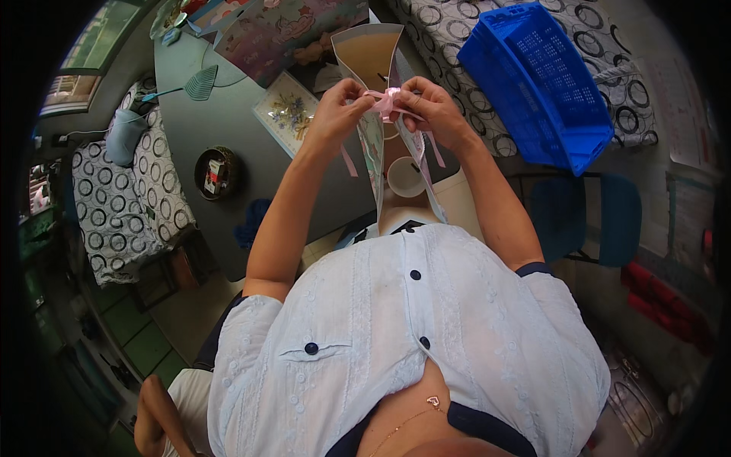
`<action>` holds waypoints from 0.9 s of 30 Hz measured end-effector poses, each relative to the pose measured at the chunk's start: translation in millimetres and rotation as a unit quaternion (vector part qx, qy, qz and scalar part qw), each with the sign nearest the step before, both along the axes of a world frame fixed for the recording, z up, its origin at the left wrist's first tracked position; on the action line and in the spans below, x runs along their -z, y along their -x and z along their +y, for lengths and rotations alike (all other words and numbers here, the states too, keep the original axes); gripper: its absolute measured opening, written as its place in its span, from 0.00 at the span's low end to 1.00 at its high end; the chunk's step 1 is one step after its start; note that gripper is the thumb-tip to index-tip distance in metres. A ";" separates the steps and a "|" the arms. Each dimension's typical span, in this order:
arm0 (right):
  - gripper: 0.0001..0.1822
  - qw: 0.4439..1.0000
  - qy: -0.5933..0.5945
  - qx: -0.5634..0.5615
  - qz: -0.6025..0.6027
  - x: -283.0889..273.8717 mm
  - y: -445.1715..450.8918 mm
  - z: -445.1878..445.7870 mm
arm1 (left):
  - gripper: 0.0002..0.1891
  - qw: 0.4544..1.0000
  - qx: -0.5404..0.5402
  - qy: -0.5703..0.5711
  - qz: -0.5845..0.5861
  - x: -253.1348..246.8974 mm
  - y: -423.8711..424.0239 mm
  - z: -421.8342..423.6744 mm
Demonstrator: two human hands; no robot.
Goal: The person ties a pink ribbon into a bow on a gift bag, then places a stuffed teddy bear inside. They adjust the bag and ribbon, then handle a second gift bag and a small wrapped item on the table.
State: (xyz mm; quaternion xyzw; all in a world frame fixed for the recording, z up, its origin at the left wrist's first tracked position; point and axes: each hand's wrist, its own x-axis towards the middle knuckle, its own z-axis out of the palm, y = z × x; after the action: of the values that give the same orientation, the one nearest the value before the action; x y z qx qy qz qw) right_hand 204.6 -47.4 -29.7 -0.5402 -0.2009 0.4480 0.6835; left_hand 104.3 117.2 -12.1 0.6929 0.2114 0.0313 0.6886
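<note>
My left hand pinches one side of a pink satin ribbon bow between thumb and fingertips. On the other side of its knot, my right hand grips the same ribbon. Two loose ribbon tails hang down, one below each hand. Behind and under the bow stands a paper gift bag with its top open and its sides pinched inward at the middle. Inside the bag's near part a round white item shows; what it is I cannot tell. The bag's lower part is hidden by my shirt.
A grey table holds a card with dried flowers, a woven bowl with small packets, a green fly swatter and a large printed gift bag. A blue plastic crate rests on a patterned sofa. Another person's arm shows lower left.
</note>
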 end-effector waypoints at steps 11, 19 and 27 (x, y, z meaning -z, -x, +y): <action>0.08 0.995 0.032 0.094 0.011 15.3 1.0 -5.1 | 0.07 0.996 -0.049 0.046 -0.053 14.8 17.4 -1.9; 0.08 0.979 -0.032 0.173 0.100 14.7 9.7 1.5 | 0.07 0.988 -0.098 0.029 -0.114 25.0 27.5 -8.6; 0.10 0.983 -0.026 0.181 0.028 21.7 17.7 4.3 | 0.07 0.988 -0.109 0.020 -0.108 16.9 33.0 -13.7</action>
State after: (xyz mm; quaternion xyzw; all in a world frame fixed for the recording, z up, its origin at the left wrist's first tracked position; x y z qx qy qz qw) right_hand 186.9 -43.1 -51.4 -0.5372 -0.0927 0.3266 0.7721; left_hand 71.3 103.5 -29.0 0.6443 0.2106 0.1772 0.7135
